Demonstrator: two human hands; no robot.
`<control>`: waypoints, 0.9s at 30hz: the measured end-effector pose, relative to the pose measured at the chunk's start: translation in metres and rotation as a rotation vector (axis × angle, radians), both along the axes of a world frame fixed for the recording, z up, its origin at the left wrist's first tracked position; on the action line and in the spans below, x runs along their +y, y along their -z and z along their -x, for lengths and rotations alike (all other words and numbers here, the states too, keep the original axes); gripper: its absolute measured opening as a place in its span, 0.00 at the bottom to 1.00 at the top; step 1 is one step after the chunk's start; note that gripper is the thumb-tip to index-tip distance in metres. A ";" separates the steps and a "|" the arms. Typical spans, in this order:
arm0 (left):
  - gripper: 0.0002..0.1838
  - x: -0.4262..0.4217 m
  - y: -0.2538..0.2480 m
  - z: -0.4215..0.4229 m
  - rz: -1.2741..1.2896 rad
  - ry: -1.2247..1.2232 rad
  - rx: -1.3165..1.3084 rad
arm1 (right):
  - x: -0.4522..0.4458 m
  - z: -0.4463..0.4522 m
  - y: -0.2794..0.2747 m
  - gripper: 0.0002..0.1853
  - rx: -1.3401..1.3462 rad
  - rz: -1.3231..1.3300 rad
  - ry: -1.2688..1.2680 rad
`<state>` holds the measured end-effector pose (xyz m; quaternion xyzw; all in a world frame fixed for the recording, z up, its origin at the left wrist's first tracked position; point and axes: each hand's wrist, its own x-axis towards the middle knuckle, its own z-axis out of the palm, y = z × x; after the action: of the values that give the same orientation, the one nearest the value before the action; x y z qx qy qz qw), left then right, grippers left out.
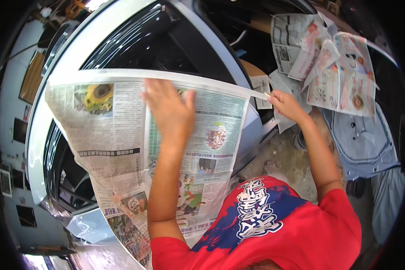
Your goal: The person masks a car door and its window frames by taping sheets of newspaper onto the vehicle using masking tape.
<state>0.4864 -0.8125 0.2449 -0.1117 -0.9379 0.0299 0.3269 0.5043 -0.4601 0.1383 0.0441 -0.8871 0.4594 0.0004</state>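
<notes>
A large newspaper sheet (121,135) hangs over the side of a light-coloured car, covering part of a side window (157,45). Along its upper edge runs a pale strip of masking tape (202,80). My left hand (168,105) lies flat on the sheet, fingers stretched and close to the tape. At the strip's right end, my right hand (285,104) is closed in a pinch on the tape. A tiny yellowish bit shows at those fingertips, too small to name.
More printed newspaper sheets (342,76) hang at the upper right, by the open car door area. Below them is a grey-blue panel (357,135). The concrete floor (308,166) shows between my right arm and the car. A wall with dark frames stands far left.
</notes>
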 end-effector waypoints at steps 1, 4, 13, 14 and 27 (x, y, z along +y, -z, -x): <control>0.46 0.016 0.024 0.000 0.050 0.080 -0.059 | 0.001 0.008 0.012 0.19 0.038 0.009 0.003; 0.48 0.050 0.078 -0.002 0.078 0.265 -0.117 | -0.002 0.018 0.017 0.23 0.100 -0.057 0.043; 0.49 0.063 0.116 -0.004 0.282 0.432 -0.174 | -0.019 0.020 0.003 0.35 0.009 -0.234 0.138; 0.48 0.065 0.117 -0.003 0.302 0.452 -0.178 | -0.022 0.019 0.003 0.36 0.000 -0.250 0.146; 0.44 0.083 0.119 0.001 0.301 0.619 -0.196 | -0.044 0.030 0.009 0.38 0.089 -0.412 0.218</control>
<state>0.4853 -0.7299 0.1259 -0.4398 -0.8717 0.0562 0.2088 0.4741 -0.5040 0.1298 -0.0328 -0.9608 0.2635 0.0803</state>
